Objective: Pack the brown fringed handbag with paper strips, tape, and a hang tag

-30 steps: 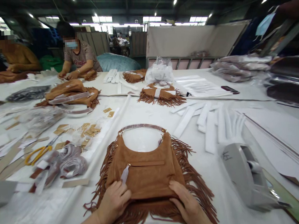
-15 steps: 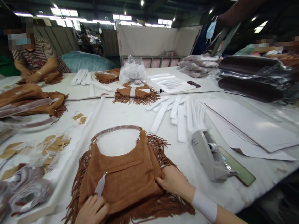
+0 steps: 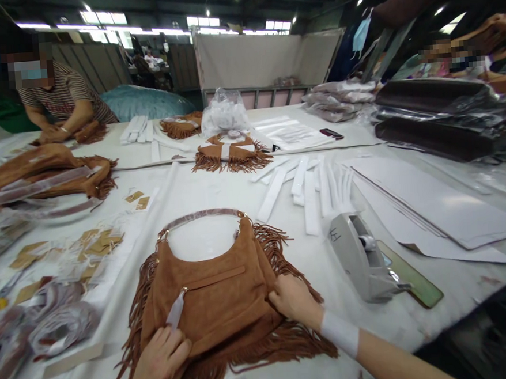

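Observation:
A brown suede handbag (image 3: 213,302) with long fringe lies flat on the white table, its handle (image 3: 203,215) arched toward the far side. On its front is a zipper with a white-wrapped pull (image 3: 176,310). My left hand (image 3: 161,357) has its fingers curled on the bag's lower left, just below that pull. At the lower right side, my right hand (image 3: 296,302) pinches the bag's edge between thumb and fingers, beside the fringe. A white band wraps the right wrist.
A tape dispenser (image 3: 362,260) stands right of the bag, beside a green phone-like slab (image 3: 419,282). White strips (image 3: 309,197) and paper sheets (image 3: 440,205) lie beyond. Tags (image 3: 96,242), wrapped straps (image 3: 63,327) and scissors (image 3: 1,299) are at left. A person (image 3: 62,99) works at the far left.
My right hand has closed more tightly at the bag's lower right edge. My left hand stays on the lower left. The view has shifted slightly.

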{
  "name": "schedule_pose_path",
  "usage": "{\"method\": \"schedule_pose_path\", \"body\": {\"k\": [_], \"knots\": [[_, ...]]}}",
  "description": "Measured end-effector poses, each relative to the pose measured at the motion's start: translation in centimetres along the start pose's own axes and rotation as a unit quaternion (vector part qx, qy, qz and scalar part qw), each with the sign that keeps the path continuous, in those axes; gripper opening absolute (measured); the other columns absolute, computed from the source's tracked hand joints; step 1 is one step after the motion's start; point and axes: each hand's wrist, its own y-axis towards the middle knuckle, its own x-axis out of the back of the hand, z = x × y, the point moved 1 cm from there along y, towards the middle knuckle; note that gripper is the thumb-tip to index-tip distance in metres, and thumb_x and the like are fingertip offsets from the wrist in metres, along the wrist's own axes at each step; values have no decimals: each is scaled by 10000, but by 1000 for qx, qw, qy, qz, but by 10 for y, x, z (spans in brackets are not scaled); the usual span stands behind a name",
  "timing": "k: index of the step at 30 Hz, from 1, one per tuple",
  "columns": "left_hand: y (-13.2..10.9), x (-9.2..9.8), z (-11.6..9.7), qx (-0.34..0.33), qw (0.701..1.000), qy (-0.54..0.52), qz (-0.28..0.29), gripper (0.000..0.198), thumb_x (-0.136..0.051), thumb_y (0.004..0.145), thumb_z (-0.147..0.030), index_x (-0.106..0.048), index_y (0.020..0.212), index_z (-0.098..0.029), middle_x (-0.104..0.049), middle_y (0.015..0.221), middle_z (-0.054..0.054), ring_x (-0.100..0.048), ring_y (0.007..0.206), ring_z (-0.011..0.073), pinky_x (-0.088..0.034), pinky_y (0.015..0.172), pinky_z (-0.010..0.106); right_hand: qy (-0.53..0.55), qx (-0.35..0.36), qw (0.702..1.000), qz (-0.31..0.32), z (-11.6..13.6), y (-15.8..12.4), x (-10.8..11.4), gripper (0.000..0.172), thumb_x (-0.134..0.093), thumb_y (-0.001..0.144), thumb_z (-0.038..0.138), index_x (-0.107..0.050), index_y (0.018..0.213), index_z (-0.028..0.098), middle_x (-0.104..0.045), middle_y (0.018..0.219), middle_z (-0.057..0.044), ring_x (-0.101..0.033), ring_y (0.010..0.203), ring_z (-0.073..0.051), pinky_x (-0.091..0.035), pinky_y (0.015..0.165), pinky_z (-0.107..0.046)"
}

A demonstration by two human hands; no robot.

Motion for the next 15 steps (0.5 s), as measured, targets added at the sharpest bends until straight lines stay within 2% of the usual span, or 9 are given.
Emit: {"method": "schedule_pose_path", "body": {"k": [5,9,11,13,15], "knots": [[1,2,-4,20,1000,-1,-8,174,-409,921,-144,-567,873,-199,-534,791,44,-457,734,203,-337,695,338,39,-81,994,-65,-26,-19,-24,343,-371,841,215,-533,541,178,-588,526,-26,-566,523,-149,-341,520,-255],[8,8,-8,58,998,6,10,233,-356,935,-144,-546,808,-188,-518,787,47,-431,744,207,-320,692,345,80,-54,992,-83,-29,-24,-20,340,-402,869,281,-502,553,200,-551,510,4,-552,518,-154,-374,532,-261],[10,10,-10,62,998,11,14,258,-337,939,-149,-541,785,-187,-509,782,45,-426,747,206,-318,693,349,130,32,982,-134,-20,-29,-7,260,-432,895,333,-580,727,201,-615,651,-13,-592,613,-170,-444,598,-275],[13,11,-10,66,997,18,25,263,-336,941,-165,-539,776,-188,-506,780,45,-427,748,206,-318,684,349,163,177,953,-185,-4,-36,7,194,-483,897,354,-585,977,210,-649,891,-61,-626,809,-199,-499,725,-306],[17,14,-10,75,996,15,43,252,-351,941,-184,-534,767,-189,-511,783,45,-438,750,204,-326,679,346,137,311,922,-186,13,-42,14,280,-573,856,322,-543,1116,222,-620,1039,-94,-609,942,-228,-513,799,-340]]}}
